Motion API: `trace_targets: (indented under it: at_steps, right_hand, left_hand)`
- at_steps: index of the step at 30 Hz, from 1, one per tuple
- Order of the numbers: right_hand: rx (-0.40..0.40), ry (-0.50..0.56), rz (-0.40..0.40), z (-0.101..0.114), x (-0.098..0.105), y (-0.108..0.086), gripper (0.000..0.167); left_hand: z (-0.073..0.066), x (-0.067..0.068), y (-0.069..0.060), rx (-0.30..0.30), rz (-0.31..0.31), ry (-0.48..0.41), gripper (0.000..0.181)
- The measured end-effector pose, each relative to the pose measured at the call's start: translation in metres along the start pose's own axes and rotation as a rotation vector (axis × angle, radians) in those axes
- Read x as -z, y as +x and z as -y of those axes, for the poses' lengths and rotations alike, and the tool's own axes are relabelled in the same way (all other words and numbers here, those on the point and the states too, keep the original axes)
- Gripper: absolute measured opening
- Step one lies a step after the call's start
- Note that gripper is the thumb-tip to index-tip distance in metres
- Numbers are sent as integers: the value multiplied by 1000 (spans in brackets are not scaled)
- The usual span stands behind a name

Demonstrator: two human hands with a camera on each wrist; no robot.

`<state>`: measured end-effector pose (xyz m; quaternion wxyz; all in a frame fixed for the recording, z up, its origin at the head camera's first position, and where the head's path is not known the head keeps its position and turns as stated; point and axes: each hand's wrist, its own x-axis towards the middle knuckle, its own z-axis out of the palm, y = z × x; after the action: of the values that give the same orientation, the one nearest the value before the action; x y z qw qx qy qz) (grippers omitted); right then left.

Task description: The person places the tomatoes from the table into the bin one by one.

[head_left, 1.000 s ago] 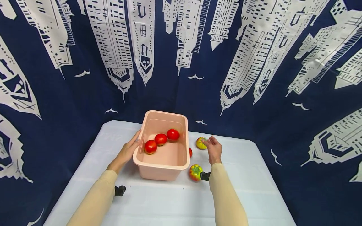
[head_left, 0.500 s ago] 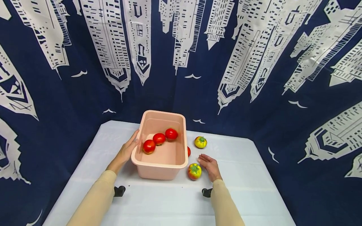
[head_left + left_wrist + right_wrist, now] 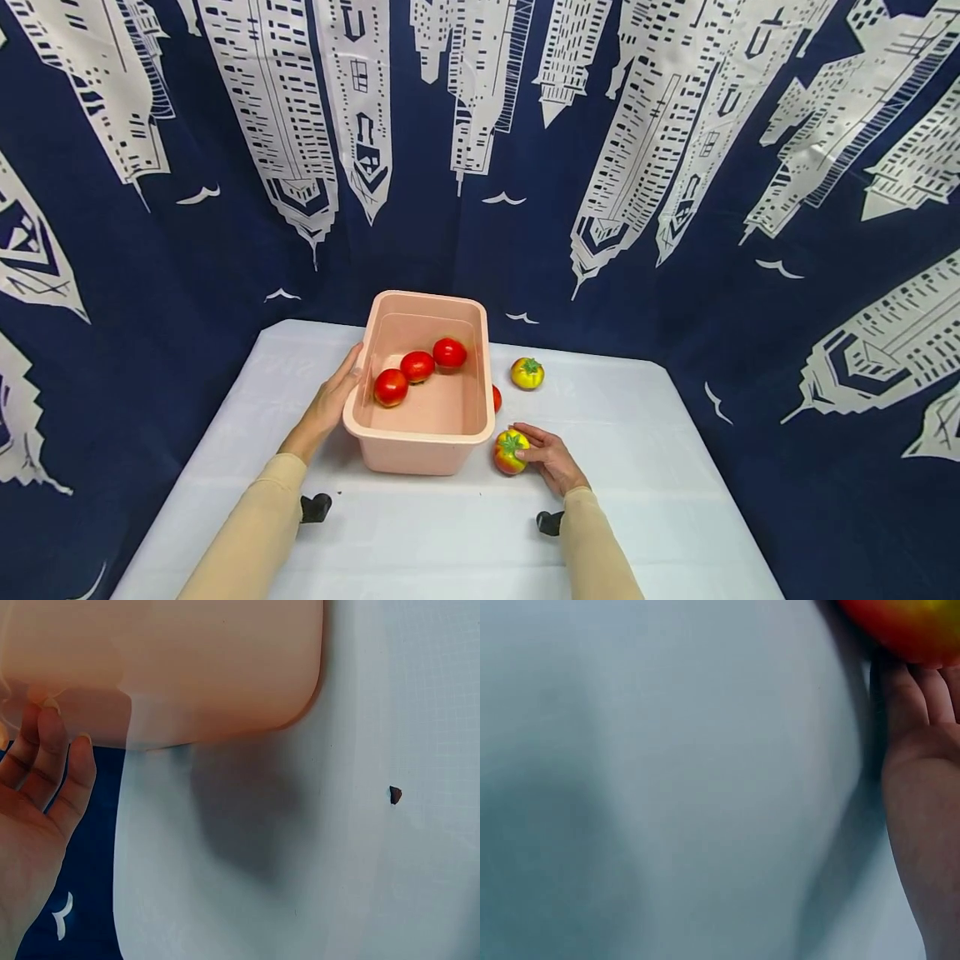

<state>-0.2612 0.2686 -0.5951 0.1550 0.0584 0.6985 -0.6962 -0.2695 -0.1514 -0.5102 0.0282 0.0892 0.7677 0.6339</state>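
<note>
My left hand (image 3: 324, 410) rests against the left side of a pink plastic bin (image 3: 420, 457); in the left wrist view, the slightly bent fingers (image 3: 54, 742) touch its outer wall. Inside the bin lie three red tomatoes (image 3: 417, 367) in a slanting row. To the bin's right, my right hand (image 3: 553, 462) holds a red-and-yellow tomato (image 3: 510, 446) with a green leafy top, the thumb on its near side and fingers around its far right. That tomato (image 3: 911, 626) shows only partly at the right wrist view's top corner.
A yellow tomato (image 3: 528, 373) with a green top sits farther back on the white table (image 3: 420, 533). Another red tomato (image 3: 497, 398) is mostly hidden behind the bin's right wall. Beyond the table hangs a dark blue cloth (image 3: 450, 250) with white buildings.
My right hand has left the yellow tomato at the back, come toward me and taken hold of the red-and-yellow tomato. The left hand stays at the bin.
</note>
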Motion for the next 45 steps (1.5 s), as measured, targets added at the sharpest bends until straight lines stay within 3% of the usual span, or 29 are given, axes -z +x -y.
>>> trace_targets:
  at_steps: [7, 12, 22, 27, 33, 40, 45]
  right_hand:
    - [9, -12, 25, -6, 0, -5, 63]
    - [20, 1, 24, -8, 0, -6, 61]
    - [31, 36, -122, -4, 2, 1, 60]
    - [64, 28, -191, 15, -2, 8, 60]
    - [102, 41, -221, 49, -6, 18, 60]
    - [150, 75, -195, 92, -13, 25, 60]
    - [196, 34, -186, 119, -16, 27, 59]
  left_hand:
    - [-20, -2, -12, -6, 15, -4, 56]
    - [-22, -3, -14, -13, 18, -12, 56]
    - [-25, -5, -12, -2, 37, -17, 56]
    - [-26, -3, -13, 4, 29, -10, 55]
    - [-25, -2, -13, -5, 16, -3, 55]
    - [-25, -1, -14, -2, 3, 5, 55]
    - [-26, -2, -14, -2, 0, 16, 55]
